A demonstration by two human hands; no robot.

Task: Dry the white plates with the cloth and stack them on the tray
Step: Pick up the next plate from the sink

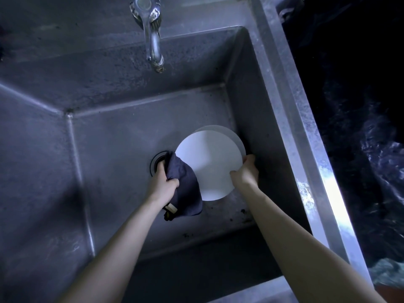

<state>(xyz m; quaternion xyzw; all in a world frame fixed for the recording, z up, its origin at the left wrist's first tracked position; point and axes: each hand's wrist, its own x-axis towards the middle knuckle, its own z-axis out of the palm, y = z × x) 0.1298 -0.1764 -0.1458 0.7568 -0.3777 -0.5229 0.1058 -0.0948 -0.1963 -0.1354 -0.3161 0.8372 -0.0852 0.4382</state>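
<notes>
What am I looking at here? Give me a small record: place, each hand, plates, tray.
place: metal sink under a tap
left hand: grips a dark cloth that overlaps the top plate's left edge
right hand: holds the top plate by its right rim
plates: two; a second plate shows behind the top plate
drain: partly hidden by hand and cloth
tray: not in view

**A deep steel sink in dim light**

We look down into a deep grey metal sink [109, 138], its walls dull and spotted, with dark specks along the near seam. A chrome tap [153, 38] hangs over the back wall, and a round drain [154, 162] sits in the floor. Along the right runs a broad steel rim [310, 162] catching a bright glare. Beyond it we see a dark mottled stretch [360, 95] with faint glints.
</notes>
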